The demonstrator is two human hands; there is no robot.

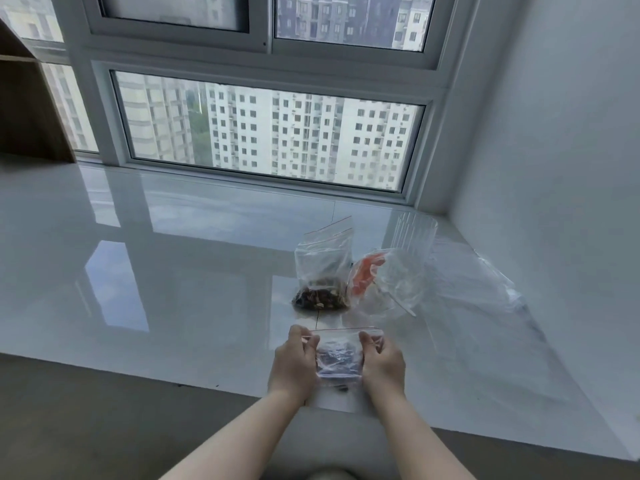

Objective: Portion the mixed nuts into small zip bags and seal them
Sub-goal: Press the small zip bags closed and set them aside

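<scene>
Nuts: a small dark portion shows through the zip bag (337,358) held between both hands, low over the near edge of the sill (173,271).
Left hand (294,362): fingers curled, pinching the bag's left top corner by its red zip line.
Right hand (382,362): fingers curled round the bag's right top corner, thumb on the near face.
Filled bag (322,271): stands upright on the sill beyond the hands, nuts at its bottom; whether its top is sealed cannot be told.
Loose bag (388,282): crumpled clear plastic with an orange patch, just right of the filled bag, touching it.
Plastic sheet (485,289): lies flat further right, near the wall.
Window (270,129): behind the sill, tower blocks outside.
</scene>
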